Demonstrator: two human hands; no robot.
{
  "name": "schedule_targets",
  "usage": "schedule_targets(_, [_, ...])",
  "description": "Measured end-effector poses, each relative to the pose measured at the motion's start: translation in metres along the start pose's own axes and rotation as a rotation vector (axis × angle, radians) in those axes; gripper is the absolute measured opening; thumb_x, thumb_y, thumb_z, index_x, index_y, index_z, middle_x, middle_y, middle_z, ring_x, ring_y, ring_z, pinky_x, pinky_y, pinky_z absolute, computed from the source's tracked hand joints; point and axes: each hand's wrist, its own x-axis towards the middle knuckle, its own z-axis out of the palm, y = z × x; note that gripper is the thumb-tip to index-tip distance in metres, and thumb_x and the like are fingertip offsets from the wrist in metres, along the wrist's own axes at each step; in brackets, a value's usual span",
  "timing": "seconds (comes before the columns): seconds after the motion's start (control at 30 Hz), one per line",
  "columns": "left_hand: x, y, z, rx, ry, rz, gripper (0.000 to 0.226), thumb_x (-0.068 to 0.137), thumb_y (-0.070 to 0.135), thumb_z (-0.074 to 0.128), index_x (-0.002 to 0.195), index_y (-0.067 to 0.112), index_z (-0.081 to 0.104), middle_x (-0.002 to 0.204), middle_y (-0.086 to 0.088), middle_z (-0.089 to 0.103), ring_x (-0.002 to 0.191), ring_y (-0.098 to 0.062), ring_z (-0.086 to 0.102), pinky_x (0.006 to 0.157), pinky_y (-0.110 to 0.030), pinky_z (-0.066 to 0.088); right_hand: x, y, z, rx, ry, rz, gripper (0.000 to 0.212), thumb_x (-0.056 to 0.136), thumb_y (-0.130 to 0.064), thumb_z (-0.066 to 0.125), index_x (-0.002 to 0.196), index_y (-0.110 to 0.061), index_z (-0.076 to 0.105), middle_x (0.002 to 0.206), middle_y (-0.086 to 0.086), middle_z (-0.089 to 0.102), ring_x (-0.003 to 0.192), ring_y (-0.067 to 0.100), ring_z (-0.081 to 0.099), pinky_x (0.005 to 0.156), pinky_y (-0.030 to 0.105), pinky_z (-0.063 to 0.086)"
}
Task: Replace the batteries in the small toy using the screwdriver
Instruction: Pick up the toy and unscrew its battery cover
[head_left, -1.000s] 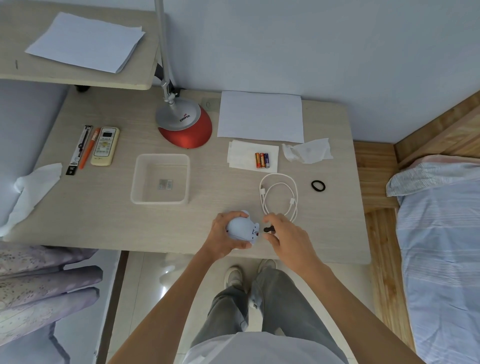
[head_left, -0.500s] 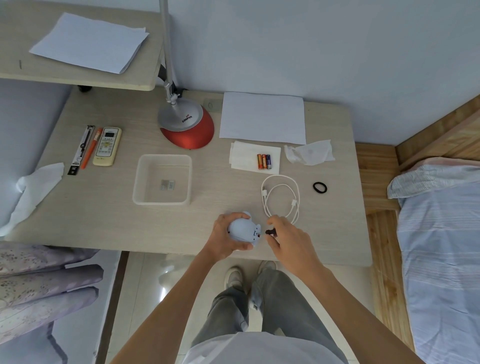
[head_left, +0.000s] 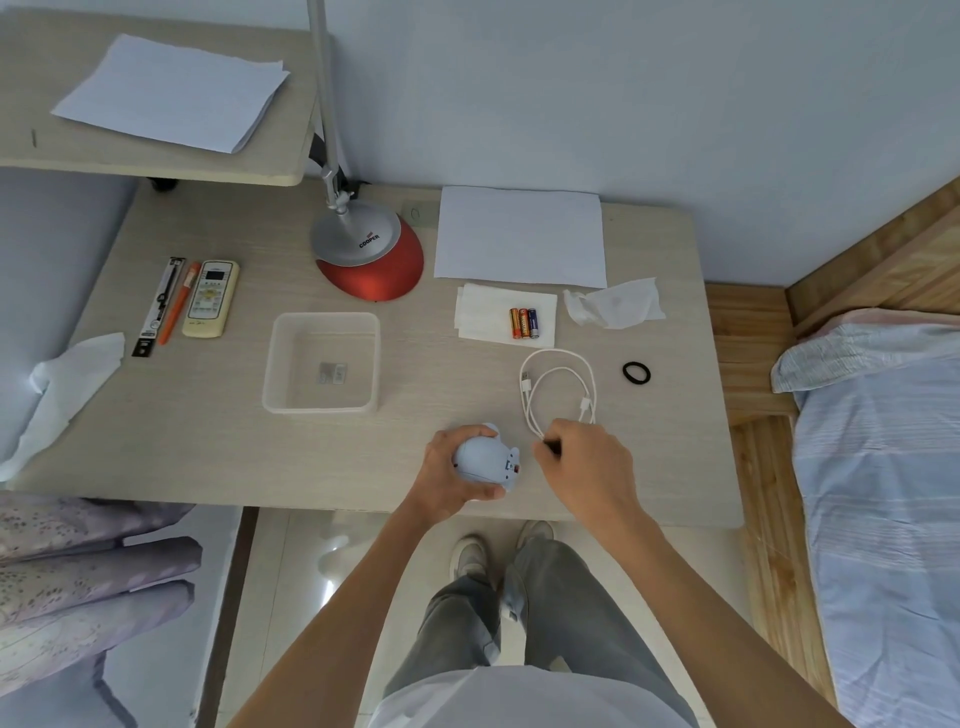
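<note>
lower centre: left hand (head_left: 447, 475) fingers gripping toy (head_left: 485, 461); right hand (head_left: 582, 462) fingers pinched on dark screwdriver (head_left: 551, 446), just beside. likely unscrewing step; next: reseat tip.

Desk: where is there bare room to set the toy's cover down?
The widest bare patch is the desk left of the left hand, below the clear tray. A narrower strip runs between the tray and the cable. The right side is crowded: cable, hair tie, batteries on a napkin, crumpled tissue.
</note>
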Motion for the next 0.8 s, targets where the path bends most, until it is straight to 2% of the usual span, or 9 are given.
schedule_targets(0.07, [0.0, 0.001, -0.001, -0.01, 0.004, 0.006, 0.084, 0.054, 0.034, 0.107, 0.129, 0.038, 0.068, 0.133, 0.033, 0.058, 0.127, -0.017, 0.053, 0.099, -0.051, 0.059, 0.0, 0.013, -0.01, 0.126, 0.082, 0.089, 0.012, 0.095, -0.034, 0.068, 0.087, -0.025, 0.071, 0.081, -0.007, 0.073, 0.074, 0.023, 0.067, 0.066, 0.036, 0.054])
schedule_targets(0.13, [0.0, 0.002, 0.0, -0.023, 0.006, 0.008, 0.084, 0.054, 0.037, 0.107, 0.128, 0.039, 0.068, 0.134, 0.031, 0.059, 0.126, -0.017, 0.054, 0.099, -0.052, 0.059, 0.0, 0.031, -0.019, 0.222, 0.159, 0.168, 0.004, 0.092, -0.03, 0.074, 0.089, -0.028, 0.073, 0.085, -0.011, 0.076, 0.078, 0.02, 0.07, 0.072, 0.04, 0.059])
schedule_targets(0.33, [0.0, 0.003, 0.0, -0.048, 0.012, -0.011, 0.084, 0.054, 0.037, 0.107, 0.129, 0.035, 0.069, 0.136, 0.025, 0.062, 0.128, -0.021, 0.055, 0.101, -0.055, 0.058, 0.01, 0.088, -0.015, 0.29, 0.296, 0.353, 0.003, 0.091, -0.025, 0.077, 0.093, -0.027, 0.074, 0.084, -0.01, 0.075, 0.076, 0.017, 0.07, 0.071, 0.04, 0.06])
schedule_targets(0.53, [0.0, 0.004, -0.001, -0.071, 0.015, -0.027, 0.083, 0.055, 0.03, 0.108, 0.129, 0.032, 0.071, 0.138, 0.018, 0.063, 0.129, -0.023, 0.056, 0.101, -0.053, 0.058, 0.025, 0.123, 0.02, 0.302, 0.258, 0.528, 0.001, 0.09, -0.024, 0.076, 0.09, -0.024, 0.076, 0.083, -0.002, 0.077, 0.08, 0.026, 0.071, 0.074, 0.042, 0.061])
schedule_targets(0.67, [0.0, 0.003, -0.001, -0.068, 0.011, -0.034, 0.083, 0.057, 0.024, 0.108, 0.13, 0.028, 0.07, 0.137, 0.019, 0.062, 0.127, -0.017, 0.056, 0.099, -0.044, 0.06, 0.031, 0.137, 0.037, 0.33, 0.229, 0.549, 0.005, 0.089, -0.019, 0.075, 0.089, -0.019, 0.079, 0.082, 0.002, 0.077, 0.082, 0.031, 0.071, 0.076, 0.046, 0.061])
schedule_targets(0.8, [-0.002, 0.005, -0.001, -0.074, 0.009, -0.034, 0.081, 0.059, 0.016, 0.107, 0.131, 0.022, 0.07, 0.129, 0.032, 0.058, 0.122, -0.006, 0.056, 0.094, -0.027, 0.061, 0.037, 0.144, 0.046, 0.349, 0.226, 0.543, 0.004, 0.09, -0.018, 0.076, 0.09, -0.016, 0.08, 0.087, 0.005, 0.078, 0.085, 0.032, 0.071, 0.079, 0.045, 0.061])
